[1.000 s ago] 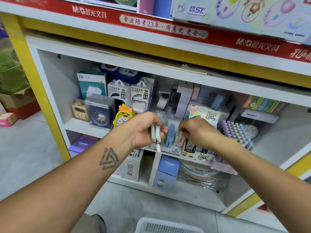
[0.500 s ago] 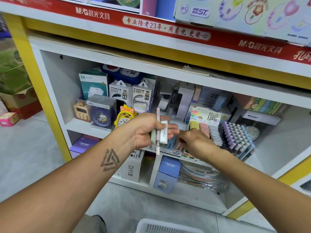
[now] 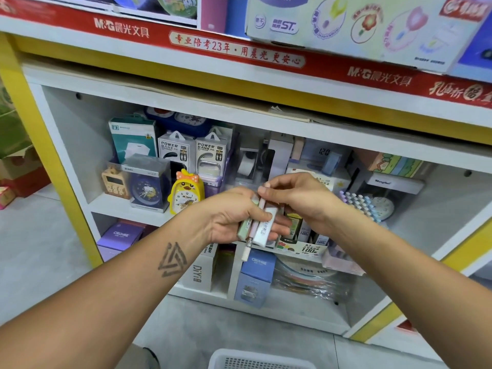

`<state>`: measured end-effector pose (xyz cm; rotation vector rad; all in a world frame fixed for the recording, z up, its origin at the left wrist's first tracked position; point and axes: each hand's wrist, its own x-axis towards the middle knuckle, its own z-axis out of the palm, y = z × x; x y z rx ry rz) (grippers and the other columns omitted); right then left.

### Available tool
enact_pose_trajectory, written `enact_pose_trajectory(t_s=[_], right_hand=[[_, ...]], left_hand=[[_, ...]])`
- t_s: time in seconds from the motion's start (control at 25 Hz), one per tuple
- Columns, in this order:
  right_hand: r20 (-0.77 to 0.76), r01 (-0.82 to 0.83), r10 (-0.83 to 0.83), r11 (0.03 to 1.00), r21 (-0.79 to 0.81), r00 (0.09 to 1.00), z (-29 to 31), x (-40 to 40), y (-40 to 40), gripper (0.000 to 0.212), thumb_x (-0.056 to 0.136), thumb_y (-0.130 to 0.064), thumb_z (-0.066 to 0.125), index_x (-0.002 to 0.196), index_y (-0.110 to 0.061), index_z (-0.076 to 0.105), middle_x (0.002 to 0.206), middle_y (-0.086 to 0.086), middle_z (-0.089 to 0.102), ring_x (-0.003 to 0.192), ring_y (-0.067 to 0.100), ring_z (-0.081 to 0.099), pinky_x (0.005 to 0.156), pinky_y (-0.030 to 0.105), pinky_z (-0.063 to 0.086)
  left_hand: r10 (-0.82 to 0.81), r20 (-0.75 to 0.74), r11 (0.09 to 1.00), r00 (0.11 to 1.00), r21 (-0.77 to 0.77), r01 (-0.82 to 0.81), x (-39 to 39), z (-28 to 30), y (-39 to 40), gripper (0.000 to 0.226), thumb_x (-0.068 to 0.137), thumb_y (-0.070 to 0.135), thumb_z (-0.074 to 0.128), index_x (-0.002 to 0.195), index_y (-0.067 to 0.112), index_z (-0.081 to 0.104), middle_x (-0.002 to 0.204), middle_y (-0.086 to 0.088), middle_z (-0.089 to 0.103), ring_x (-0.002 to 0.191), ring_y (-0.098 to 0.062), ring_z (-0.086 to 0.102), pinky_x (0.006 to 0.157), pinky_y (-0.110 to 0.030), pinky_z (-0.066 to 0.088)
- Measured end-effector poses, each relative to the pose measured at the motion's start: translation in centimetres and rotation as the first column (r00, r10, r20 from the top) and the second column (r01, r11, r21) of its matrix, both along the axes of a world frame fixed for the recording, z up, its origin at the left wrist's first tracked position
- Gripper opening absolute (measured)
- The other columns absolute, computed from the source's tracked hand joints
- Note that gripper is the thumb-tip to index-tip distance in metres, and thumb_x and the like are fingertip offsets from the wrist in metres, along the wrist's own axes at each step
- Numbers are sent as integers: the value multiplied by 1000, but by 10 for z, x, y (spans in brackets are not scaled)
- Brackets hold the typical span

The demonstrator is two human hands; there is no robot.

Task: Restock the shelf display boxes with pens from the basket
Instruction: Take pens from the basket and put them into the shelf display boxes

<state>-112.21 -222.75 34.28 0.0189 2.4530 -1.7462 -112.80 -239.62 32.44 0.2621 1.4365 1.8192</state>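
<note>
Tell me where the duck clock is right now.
Head view: the duck clock stands on the middle shelf, left of centre, right of the blue clock and just left of the left hand.

The white basket (image 3: 262, 359) is cut off by the bottom edge, so its contents cannot be seen. The display box (image 3: 300, 242) is largely hidden behind both hands, and its small print cannot be read. The top of the pink pen (image 3: 255, 222) is covered by the right hand (image 3: 300, 201). The carton (image 3: 354, 30) above is cropped by the top edge.
</note>
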Motion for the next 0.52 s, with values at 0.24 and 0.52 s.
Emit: enact_pose_trajectory(t_s=[0.24,0.52], right_hand=[[5,270,-290,886,-376,957,12,5,59,12,87,-2,71,95,7,69,72,12,66,60,16,58,55,20,53],[-315,113,-1,934,338,949,7,45,126,7,85,-19,79,91,-17,80,82,-1,75,74,12,66,67,23,52]], left_hand=[[-100,-19,995,995,-23,99,3,-1,21,25,95,-6,52,120,-2,52,111,-27,69,82,-27,71,65,-34,59],[-56,-255,975,965,-222,-2,2,-7,64,15,103,10,47,105,-1,57,81,-20,69,46,-15,51,35,-21,37]])
